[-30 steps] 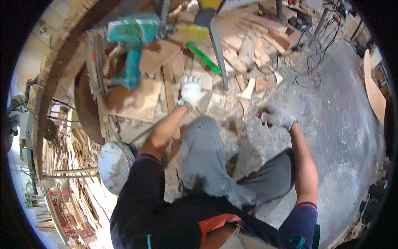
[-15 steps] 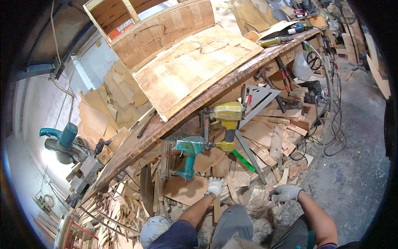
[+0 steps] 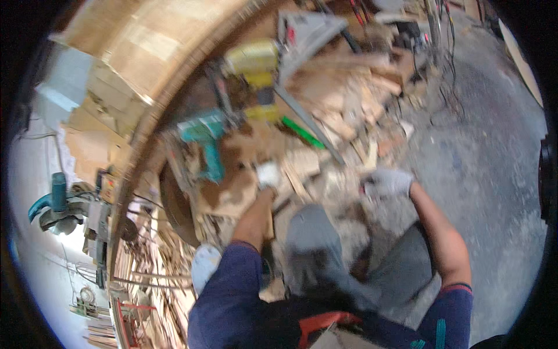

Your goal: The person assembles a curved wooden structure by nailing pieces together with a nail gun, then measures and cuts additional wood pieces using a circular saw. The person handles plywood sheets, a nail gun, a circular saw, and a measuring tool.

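Note:
My left hand [image 3: 268, 174], in a white glove, reaches down among the wood scraps beside a brown board [image 3: 229, 195]. Motion smears its fingers. Over the litter near the bare floor, my right hand [image 3: 390, 182] is gloved too, its fingers curled. Something small, dark and reddish shows at the fingertips, too blurred to name. Above my left hand hang a teal nail gun [image 3: 208, 142] and a yellow nail gun [image 3: 256, 75] at the bench edge. A bright green strip [image 3: 303, 132] lies beside a long grey bar [image 3: 308, 125], between and beyond my hands.
The wooden bench [image 3: 152, 96] curves across the upper left with a plywood piece [image 3: 154, 46] on it. A grey triangular handsaw [image 3: 311, 35] hangs at its edge. A teal mitre saw [image 3: 58, 200] stands at left, a white bucket [image 3: 204, 264] by my left arm. Cables [image 3: 444, 75] trail onto the concrete floor [image 3: 488, 174].
The view has tilted downward and turned, so the bench and nail guns sit higher and farther left. Both hands stay low among the scraps, with little visible shift relative to them.

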`<state>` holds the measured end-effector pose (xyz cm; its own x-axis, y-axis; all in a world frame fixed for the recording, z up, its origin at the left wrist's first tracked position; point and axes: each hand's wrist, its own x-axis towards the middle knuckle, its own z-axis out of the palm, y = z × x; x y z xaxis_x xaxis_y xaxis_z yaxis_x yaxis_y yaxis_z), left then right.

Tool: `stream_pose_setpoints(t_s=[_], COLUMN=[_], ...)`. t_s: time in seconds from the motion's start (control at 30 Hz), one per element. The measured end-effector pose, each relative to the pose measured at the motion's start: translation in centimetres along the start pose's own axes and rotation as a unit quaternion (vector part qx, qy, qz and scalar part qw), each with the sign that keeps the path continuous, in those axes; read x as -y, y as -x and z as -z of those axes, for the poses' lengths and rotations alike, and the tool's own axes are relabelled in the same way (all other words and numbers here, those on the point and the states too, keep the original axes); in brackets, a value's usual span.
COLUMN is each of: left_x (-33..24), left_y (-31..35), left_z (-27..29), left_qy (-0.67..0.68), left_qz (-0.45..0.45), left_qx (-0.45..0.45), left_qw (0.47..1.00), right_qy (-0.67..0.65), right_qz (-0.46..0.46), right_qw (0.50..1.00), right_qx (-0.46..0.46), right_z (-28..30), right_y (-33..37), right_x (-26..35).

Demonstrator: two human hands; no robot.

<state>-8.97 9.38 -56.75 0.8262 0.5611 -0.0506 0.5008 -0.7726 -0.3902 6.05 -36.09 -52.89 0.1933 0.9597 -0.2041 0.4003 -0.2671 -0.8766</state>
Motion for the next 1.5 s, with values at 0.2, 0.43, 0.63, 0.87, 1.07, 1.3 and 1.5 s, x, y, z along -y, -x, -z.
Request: stream_pose_setpoints(t_s=[0.2, 0.43, 0.63, 0.87, 1.07, 1.3, 1.5], left_x=[0.4, 2.0, 6.3, 7.4, 16.0, 10.9, 13.0], left_y=[3.0, 10.9, 14.2, 13.8, 13.0, 12.2, 1.4], left_z=[-2.8, -0.7, -3.3, -1.1, -2.0, 0.6, -4.9], left_qy=[0.109, 0.527, 0.552, 0.511, 0.108, -0.022, 0.18], left_qz=[-0.021, 0.314, 0.404, 0.279, 0.23, 0.224, 0.088], left_qx=[-0.32, -0.396, -0.336, -0.527, -0.485, -0.281, -0.36], left_qw=[0.941, 0.683, 0.648, 0.619, 0.837, 0.933, 0.911], right_qy=[-0.069, -0.062, -0.079, -0.079, -0.092, -0.086, -0.101], right_qz=[-0.059, -0.076, -0.046, -0.057, -0.046, -0.088, -0.111], right_qw=[0.996, 0.995, 0.996, 0.995, 0.994, 0.992, 0.988], right_qx=[-0.018, -0.002, 0.017, 0.023, 0.025, 0.024, 0.026], right_z=[-0.2, -0.3, -0.6, -0.6, -0.3, 0.1, -0.3], right_y=[1.3, 1.1, -0.2, -0.8, -0.2, 0.5, 0.0], right_x=[0.8, 0.8, 1.5, 1.1, 1.5, 3.0, 1.4])
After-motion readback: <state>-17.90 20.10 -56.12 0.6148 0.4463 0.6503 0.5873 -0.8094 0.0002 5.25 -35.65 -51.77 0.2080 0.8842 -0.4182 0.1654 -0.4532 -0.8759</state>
